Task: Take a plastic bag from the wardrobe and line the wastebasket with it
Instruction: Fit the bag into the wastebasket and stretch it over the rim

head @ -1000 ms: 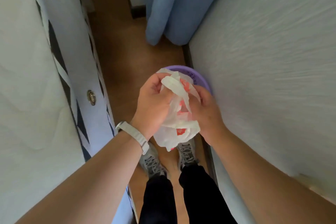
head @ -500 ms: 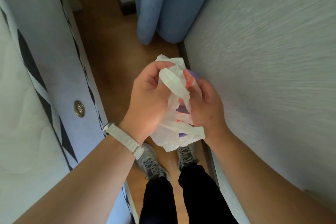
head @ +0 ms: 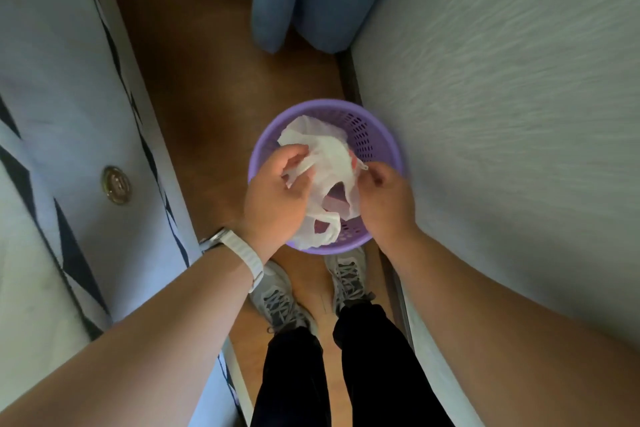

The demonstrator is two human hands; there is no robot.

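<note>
Done: bag (head: 329, 163) fetched, held over wastebasket (head: 381, 125).
Remaining: spread inside, cuff rim.
Grip: left hand (head: 273, 198) 9 o'clock, right hand (head: 384, 198) 3 o'clock, both pinching bag.

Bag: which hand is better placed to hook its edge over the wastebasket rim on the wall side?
Right, probably. The right hand pinches the bag's edge beside the wastebasket's wall-side rim; the left hand holds the bag over the opposite side.

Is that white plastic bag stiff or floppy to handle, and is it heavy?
Probably floppy: the plastic bag crumples and sags between the left hand and right hand. Likely light: a fingertip pinch holds it. A handle loop droops over the wastebasket rim.
</note>
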